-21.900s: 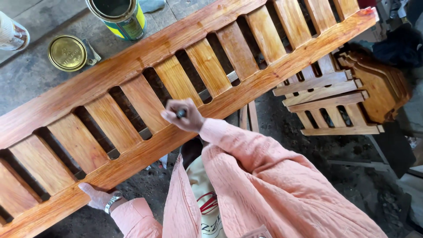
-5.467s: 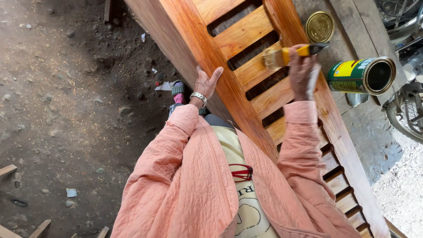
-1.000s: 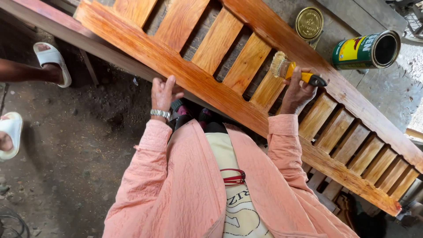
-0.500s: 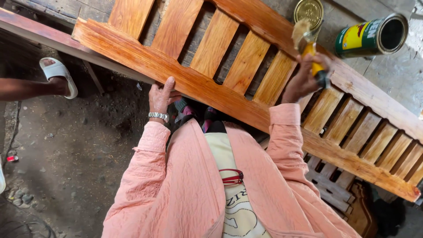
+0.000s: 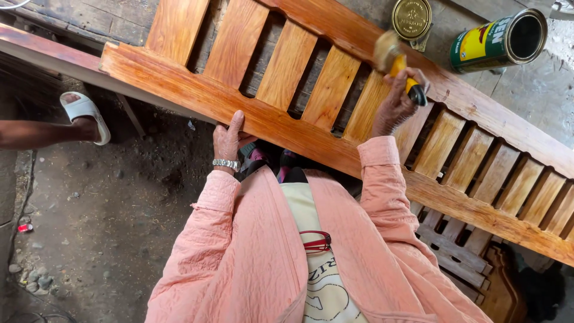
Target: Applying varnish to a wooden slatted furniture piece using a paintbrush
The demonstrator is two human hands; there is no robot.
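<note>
A long slatted wooden frame (image 5: 281, 119), glossy orange-brown, runs across the view from upper left to lower right. My left hand (image 5: 229, 136) rests flat on its near rail, fingers apart, a metal watch on the wrist. My right hand (image 5: 397, 101) grips a paintbrush (image 5: 391, 57) with a yellow and black handle. Its bristles touch the top of a slat near the far rail. An open paint can (image 5: 499, 39), yellow and green, lies tilted beyond the far rail. Its round gold lid (image 5: 411, 18) sits to the can's left.
Another person's leg in a white sandal (image 5: 84, 113) stands on the dirt floor at left. A stack of smaller slatted wood pieces (image 5: 460, 251) lies under the frame at lower right. Red glasses (image 5: 317, 242) hang on my shirt. A grey plank surface (image 5: 538, 90) lies behind the frame.
Within the last second my right hand lifted the brush from a slat toward the far rail, near the lid. My left hand stayed on the near rail. The view shifted slightly.
</note>
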